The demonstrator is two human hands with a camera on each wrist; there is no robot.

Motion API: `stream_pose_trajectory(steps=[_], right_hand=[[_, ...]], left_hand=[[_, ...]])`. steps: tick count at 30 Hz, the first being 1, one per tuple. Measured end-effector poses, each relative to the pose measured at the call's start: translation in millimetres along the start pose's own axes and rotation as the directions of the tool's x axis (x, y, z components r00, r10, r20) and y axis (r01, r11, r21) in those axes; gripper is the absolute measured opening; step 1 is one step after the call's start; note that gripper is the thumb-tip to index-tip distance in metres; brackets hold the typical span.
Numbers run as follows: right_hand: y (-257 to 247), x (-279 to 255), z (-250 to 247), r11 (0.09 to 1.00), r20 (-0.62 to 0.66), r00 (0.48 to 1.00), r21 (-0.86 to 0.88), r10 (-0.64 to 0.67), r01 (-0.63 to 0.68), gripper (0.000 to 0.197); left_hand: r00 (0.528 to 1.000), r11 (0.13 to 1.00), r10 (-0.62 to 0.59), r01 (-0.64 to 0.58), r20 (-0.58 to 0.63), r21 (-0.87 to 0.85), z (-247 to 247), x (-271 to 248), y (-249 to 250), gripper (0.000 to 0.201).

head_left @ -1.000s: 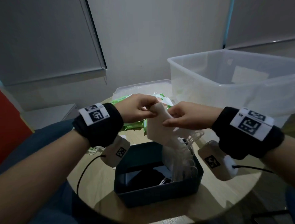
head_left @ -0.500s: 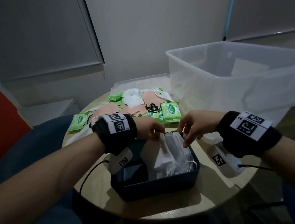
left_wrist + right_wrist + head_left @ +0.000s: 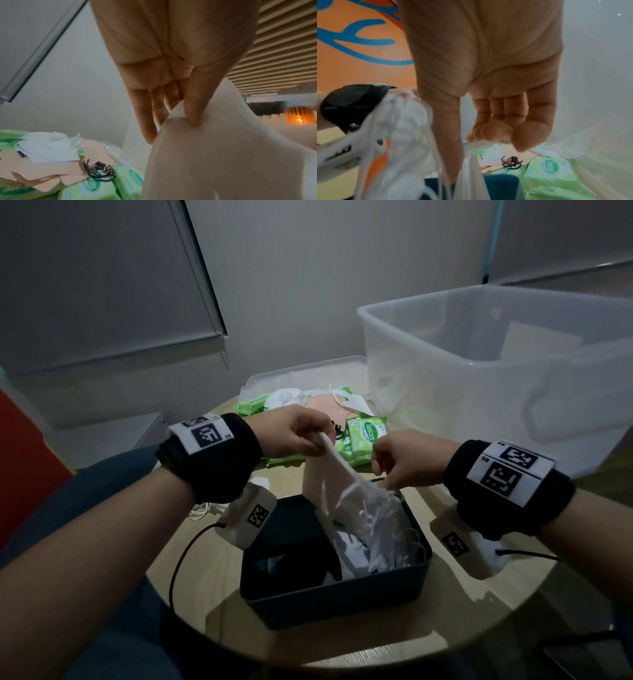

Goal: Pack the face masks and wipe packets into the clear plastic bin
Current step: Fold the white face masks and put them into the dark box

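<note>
Above dark blue box [image 3: 334,594]: left hand [image 3: 291,433] pinches top corner of white face masks [image 3: 337,491], stack slanting down-right into box. Right hand [image 3: 407,460] just beside lower end, fingers curled, grip unclear. Clear plastic bin [image 3: 496,378] beyond, right side; right hand nearer. Wipe packets [image 3: 364,436] on table behind.

Looked forward and down from head height over the round tabletop [image 3: 404,642], both wrists in frame. Sat close under the left hand [image 3: 171,67], aimed along the fingers toward the wall. Sat equally close under the right hand [image 3: 488,67], facing the far pile. Shared the green wipe packets [image 3: 364,436] across all three.
</note>
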State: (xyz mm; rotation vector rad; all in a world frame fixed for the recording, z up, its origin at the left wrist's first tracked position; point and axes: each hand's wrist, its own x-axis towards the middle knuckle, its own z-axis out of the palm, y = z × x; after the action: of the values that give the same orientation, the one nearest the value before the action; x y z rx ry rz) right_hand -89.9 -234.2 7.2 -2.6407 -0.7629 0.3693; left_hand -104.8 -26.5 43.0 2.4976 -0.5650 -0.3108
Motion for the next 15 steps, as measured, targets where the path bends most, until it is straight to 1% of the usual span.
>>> stream_pose_trajectory(steps=[2,4,5,6,7,9,11,13,14,15], right_hand=[[0.2,4.1,-0.6,0.997,0.021,1.000,-0.079,0.020,-0.019,0.026],[0.0,5.4,-2.4,0.989,0.025,0.998,-0.141,0.049,-0.044,0.020],[-1.3,4.9,-3.4,0.988,0.021,0.999,-0.145,0.050,-0.047,0.019],[-3.4,4.3,-4.1,0.990,0.009,0.999,-0.135,0.039,-0.037,0.022],[-6.5,4.0,-4.2,0.993,-0.008,1.000,-0.119,0.013,-0.014,0.022],[-18.3,0.8,-4.4,0.991,-0.055,0.995,-0.108,-0.085,0.078,0.018],[-34.4,-3.7,-3.8,0.979,-0.048,0.984,-0.113,-0.174,0.168,0.014],[-50.1,-5.8,0.6,0.966,0.041,0.975,-0.133,-0.217,0.221,0.016],[-57.0,-5.2,4.9,0.963,0.116,0.968,-0.127,-0.223,0.237,0.018],[-63.3,-3.6,9.7,0.965,0.205,0.956,-0.115,-0.210,0.237,0.018]], left_hand=[[0.998,0.997,-0.006,0.001,-0.067,-0.083,-8.8,-4.1,-2.0,0.026],[0.994,0.980,0.000,-0.022,-0.109,-0.196,-16.7,-8.4,-4.7,0.016],[0.991,0.967,-0.002,-0.031,-0.131,-0.253,-20.7,-10.9,-7.6,0.014],[0.990,0.949,-0.005,-0.041,-0.144,-0.312,-24.1,-14.4,-9.3,0.013],[0.989,0.928,-0.009,-0.047,-0.149,-0.369,-27.7,-17.6,-12.4,0.012],[0.990,0.884,0.005,-0.071,-0.142,-0.462,-35.3,-24.7,-19.4,0.010],[0.991,0.845,0.029,-0.093,-0.127,-0.526,-42.0,-32.9,-25.7,0.013],[0.992,0.831,0.036,-0.099,-0.124,-0.548,-45.8,-39.0,-34.2,0.022],[0.991,0.821,0.030,-0.098,-0.128,-0.563,-45.7,-41.9,-37.5,0.021],[0.991,0.809,0.022,-0.097,-0.135,-0.580,-44.5,-44.5,-39.7,0.015]])
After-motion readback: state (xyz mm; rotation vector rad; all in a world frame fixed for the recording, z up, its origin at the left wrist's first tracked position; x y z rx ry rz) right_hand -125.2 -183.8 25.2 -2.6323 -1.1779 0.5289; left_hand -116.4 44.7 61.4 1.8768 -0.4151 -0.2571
